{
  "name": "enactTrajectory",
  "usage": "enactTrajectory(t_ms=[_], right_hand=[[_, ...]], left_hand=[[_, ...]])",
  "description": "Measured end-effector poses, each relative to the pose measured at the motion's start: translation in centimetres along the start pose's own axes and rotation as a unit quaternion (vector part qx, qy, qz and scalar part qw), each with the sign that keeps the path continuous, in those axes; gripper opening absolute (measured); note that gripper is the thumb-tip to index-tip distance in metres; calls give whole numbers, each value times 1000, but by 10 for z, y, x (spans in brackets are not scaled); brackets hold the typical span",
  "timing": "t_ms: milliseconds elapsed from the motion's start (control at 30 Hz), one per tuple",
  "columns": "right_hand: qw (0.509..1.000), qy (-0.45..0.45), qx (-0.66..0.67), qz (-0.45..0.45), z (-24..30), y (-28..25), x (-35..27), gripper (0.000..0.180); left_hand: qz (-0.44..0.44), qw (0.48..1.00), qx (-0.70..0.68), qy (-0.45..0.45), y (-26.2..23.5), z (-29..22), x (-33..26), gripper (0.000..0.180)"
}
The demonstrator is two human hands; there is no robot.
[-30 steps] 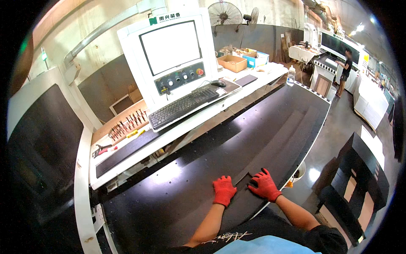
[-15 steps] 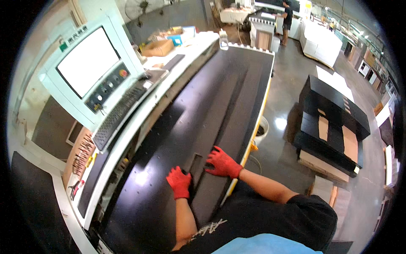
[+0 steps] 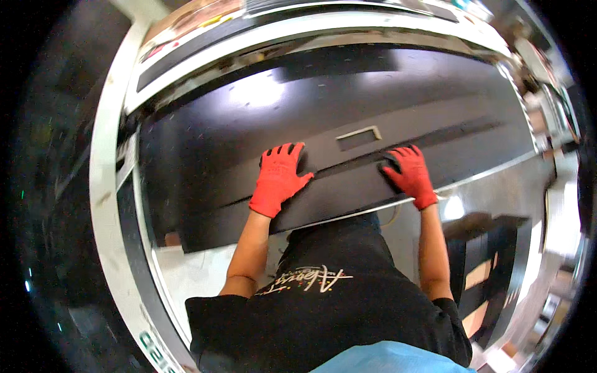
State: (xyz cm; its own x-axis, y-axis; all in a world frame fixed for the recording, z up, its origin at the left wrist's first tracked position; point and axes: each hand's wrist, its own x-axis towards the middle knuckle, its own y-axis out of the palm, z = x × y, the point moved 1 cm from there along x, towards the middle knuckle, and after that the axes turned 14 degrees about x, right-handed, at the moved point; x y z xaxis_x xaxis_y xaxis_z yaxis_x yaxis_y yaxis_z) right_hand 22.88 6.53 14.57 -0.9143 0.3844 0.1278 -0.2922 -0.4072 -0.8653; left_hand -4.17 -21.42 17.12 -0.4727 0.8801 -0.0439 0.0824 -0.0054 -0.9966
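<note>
On the black panel [image 3: 348, 186], left hand [image 3: 278, 179] and right hand [image 3: 408, 174] now lie spread, farther apart.

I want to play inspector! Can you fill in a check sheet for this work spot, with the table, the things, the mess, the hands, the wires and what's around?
Surface: long black machine bed, glossy, with light glare and pale specks.
Job's things: dark flat panel lying on the bed, with a rectangular cut-out near its far edge.
Clutter: nothing seen on the bed besides the panel.
Hands: left hand and right hand, both in red gloves, pressed flat on the panel, fingers spread.
Cables: a thin pale loop hangs under the bed edge by the right arm; too blurred to tell what it is.
Surroundings: white machine frame at left; stacked dark panels on the floor at right.
</note>
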Motion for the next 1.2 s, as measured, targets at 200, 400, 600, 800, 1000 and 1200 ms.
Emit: enactTrajectory(t_ms=[200, 400, 600, 800, 1000, 1200], right_hand=[[999, 44, 19, 19, -2, -4, 57, 67], [966, -99, -142, 190, -55, 15, 121, 135], [974, -115, -60, 185, -67, 20, 137, 131], [979, -77, -53, 184, -55, 22, 136, 129], [980, -101, 2, 171, -49, 14, 123, 116], [981, -17, 7, 194, -61, -45, 48, 124]], left_hand=[[60, 982, 11, -181, 10, 67, -92, 96], [23, 985, 20, -168, 18, 105, -78, 110], [60, 992, 109, -18, 39, 104, -30, 122], [44, 996, 74, -20, 35, 113, -22, 116], [-26, 1000, -11, 1, 29, 114, -39, 111], [12, 995, -23, -99, -25, 88, -100, 127]])
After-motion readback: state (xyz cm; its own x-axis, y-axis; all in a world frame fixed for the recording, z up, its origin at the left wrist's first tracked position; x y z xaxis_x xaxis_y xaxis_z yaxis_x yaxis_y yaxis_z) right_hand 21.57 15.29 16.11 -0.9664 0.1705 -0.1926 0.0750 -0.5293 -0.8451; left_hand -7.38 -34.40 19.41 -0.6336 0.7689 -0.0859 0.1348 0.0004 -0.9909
